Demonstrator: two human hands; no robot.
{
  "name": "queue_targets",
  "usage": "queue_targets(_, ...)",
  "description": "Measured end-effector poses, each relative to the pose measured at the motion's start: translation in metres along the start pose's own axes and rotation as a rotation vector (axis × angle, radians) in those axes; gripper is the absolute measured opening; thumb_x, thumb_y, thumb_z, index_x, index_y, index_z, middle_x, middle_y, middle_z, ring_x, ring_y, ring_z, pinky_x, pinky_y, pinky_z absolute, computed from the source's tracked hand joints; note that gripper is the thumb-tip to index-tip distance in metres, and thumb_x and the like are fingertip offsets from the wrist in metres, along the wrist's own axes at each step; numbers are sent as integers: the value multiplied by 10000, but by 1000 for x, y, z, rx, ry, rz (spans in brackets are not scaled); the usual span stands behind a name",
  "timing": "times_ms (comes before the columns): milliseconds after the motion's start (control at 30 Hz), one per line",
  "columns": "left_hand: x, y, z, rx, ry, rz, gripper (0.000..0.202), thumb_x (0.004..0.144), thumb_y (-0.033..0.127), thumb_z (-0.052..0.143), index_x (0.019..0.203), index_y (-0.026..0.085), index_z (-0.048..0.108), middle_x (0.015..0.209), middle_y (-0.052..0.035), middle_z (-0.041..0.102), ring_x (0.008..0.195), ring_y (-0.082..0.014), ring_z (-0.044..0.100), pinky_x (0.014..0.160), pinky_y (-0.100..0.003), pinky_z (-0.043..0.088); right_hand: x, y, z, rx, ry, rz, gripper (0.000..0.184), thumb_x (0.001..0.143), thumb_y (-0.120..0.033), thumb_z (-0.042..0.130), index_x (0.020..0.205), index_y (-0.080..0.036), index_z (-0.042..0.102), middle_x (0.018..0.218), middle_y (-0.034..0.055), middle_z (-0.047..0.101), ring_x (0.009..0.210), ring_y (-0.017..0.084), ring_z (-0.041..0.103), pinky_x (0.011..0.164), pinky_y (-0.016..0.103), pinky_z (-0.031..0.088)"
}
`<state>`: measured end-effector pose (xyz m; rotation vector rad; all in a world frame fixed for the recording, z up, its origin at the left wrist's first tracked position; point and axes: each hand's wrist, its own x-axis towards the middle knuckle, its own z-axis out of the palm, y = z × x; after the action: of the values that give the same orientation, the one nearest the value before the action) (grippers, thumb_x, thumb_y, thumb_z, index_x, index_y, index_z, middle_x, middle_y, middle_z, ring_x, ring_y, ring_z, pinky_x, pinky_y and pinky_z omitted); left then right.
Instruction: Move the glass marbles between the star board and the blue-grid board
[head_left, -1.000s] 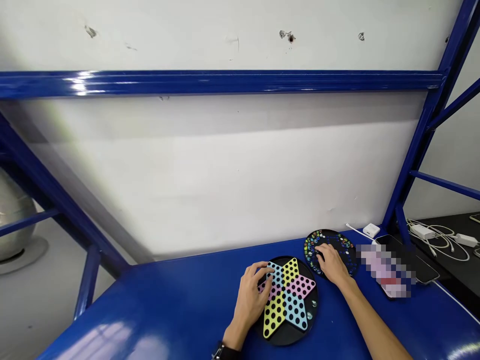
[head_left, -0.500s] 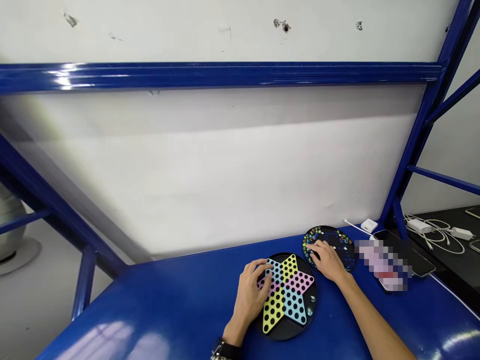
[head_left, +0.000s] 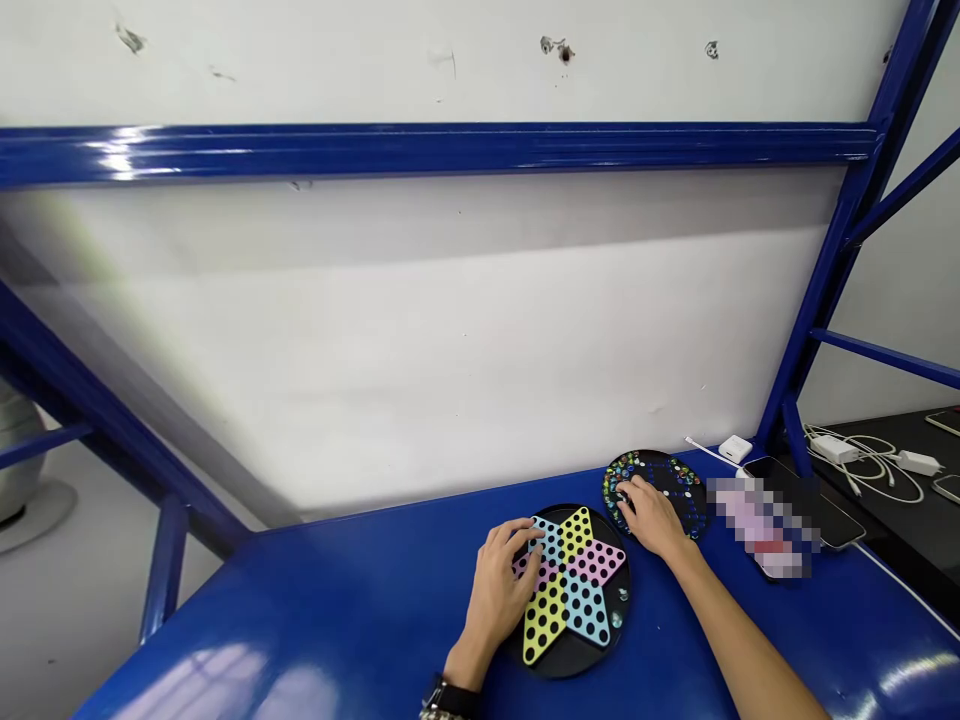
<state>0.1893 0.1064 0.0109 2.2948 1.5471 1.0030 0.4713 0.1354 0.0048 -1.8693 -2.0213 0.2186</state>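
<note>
A round black game board (head_left: 570,655) with a star of yellow, pink, light blue and teal perforated fields lies on the blue table (head_left: 337,620). My left hand (head_left: 501,590) rests on the board's left side, fingers curled over the star. One or two marbles (head_left: 616,618) sit on the board's right rim. Behind it stands a black round tray (head_left: 686,490) with several coloured marbles. My right hand (head_left: 651,515) lies in that tray, fingers bent down among the marbles; whether it grips one is hidden.
A phone (head_left: 814,505) lies right of the tray, beside a blurred patch. A white charger (head_left: 735,447) with cable sits by the blue rack post (head_left: 825,270). More chargers and cables (head_left: 862,455) lie on a black surface at far right. A white wall stands behind.
The view has shifted slightly, so everything sits a little higher and further left. My right hand has edged leftward in the marble tray. My left hand stays on the board.
</note>
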Motion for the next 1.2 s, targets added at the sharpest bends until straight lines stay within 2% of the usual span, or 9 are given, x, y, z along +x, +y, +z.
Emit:
queue_targets(167, 0, -2, 0, -8, -7, 3, 249, 966, 387, 505, 1037, 286, 721, 1195, -60, 702, 1157, -276, 627, 966, -485, 539, 1, 0, -2, 57, -7, 22, 237, 1003, -247, 459, 1075, -228, 684, 1099, 52, 633, 824, 162, 648, 703, 265, 433)
queue_targets(333, 0, -6, 2, -7, -1, 7, 247, 964, 398, 510, 1035, 285, 719, 1199, -63, 700, 1155, -278, 626, 962, -486, 541, -9, -2, -24, 380, -42, -62, 188, 938, -264, 557, 1010, -224, 726, 954, 28, 646, 794, 160, 606, 742, 269, 444)
queue_targets(533, 0, -6, 2, -15, 2, 13, 248, 967, 396, 513, 1040, 278, 718, 1202, -68, 697, 1155, -273, 626, 972, -478, 539, -25, -10, -42, 627, -466, -190, 110, 735, -241, 761, 836, -218, 800, 781, -11, 640, 675, 122, 522, 593, 229, 379)
queue_targets(633, 0, -6, 2, -2, 8, 7, 243, 962, 390, 515, 1034, 280, 719, 1195, -60, 701, 1153, -269, 628, 973, -476, 541, -27, -13, -36, 642, -552, -186, 187, 665, -236, 809, 849, -205, 799, 760, -21, 651, 643, 110, 519, 565, 218, 372)
queue_targets(700, 0, -6, 2, 7, 9, 5, 240, 958, 389, 517, 1027, 285, 721, 1188, -56, 704, 1150, -269, 632, 971, -472, 544, -25, -13, -32, 654, -480, -153, 210, 688, -264, 797, 885, -196, 783, 774, -15, 664, 625, 107, 513, 568, 221, 389)
queue_targets(833, 0, -6, 2, 21, 15, 17, 247, 959, 392, 515, 1028, 285, 726, 1191, -57, 706, 1142, -268, 642, 952, -457, 559, -17, 0, -24, 612, -133, -54, 185, 831, -323, 662, 946, -201, 738, 905, 31, 682, 711, 144, 571, 681, 265, 481)
queue_targets(967, 0, -5, 1, 28, 4, 18, 252, 967, 398, 510, 1032, 284, 725, 1192, -61, 706, 1145, -268, 641, 949, -458, 560, 0, 26, -11, 370, 121, 51, 350, 918, -278, 499, 1227, -225, 655, 1250, 87, 643, 1090, 233, 606, 939, 351, 486)
queue_targets(1100, 0, -6, 1, 31, 17, 15, 245, 961, 394, 515, 1029, 287, 725, 1189, -59, 707, 1148, -269, 641, 955, -462, 559, 23, 45, 5, 94, 38, 127, 549, 922, -209, 451, 1466, -268, 483, 1569, 59, 436, 1376, 292, 427, 1053, 447, 400)
queue_targets(1200, 0, -7, 1, 36, 13, 8, 251, 963, 399, 508, 1032, 295, 726, 1196, -54, 706, 1149, -267, 644, 946, -458, 566, 37, 48, 13, 24, 3, 101, 550, 925, -155, 419, 1449, -296, 507, 1544, 43, 482, 1328, 287, 460, 1046, 476, 371)
